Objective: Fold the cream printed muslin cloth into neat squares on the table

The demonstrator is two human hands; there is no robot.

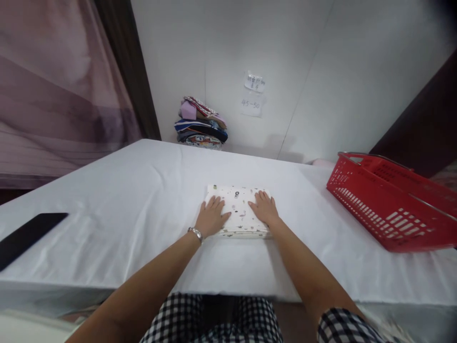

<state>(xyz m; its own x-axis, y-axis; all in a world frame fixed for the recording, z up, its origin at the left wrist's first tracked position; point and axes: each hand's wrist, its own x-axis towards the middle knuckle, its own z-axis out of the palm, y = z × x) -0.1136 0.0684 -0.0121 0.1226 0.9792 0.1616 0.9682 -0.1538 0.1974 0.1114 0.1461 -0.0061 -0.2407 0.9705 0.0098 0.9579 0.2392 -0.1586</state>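
A folded white cloth [238, 209] with small scattered prints lies on the white-covered table in front of me. Its near edge shows several stacked layers. My left hand [211, 215] rests flat on the cloth's left side, fingers spread, with a bracelet at the wrist. On the right side of the cloth, my right hand [264, 208] lies flat too, fingers stretched away from me. Neither hand grips anything; both palms press on the fabric and hide parts of it.
A red plastic basket [371, 200] stands at the right of the table [171, 190]. Toward the left front edge lies a flat black object [30, 236]. Folded clothes [202, 125] are piled at the back by the wall, below and left of paper notes [253, 95]. A pink curtain [60, 85] hangs left.
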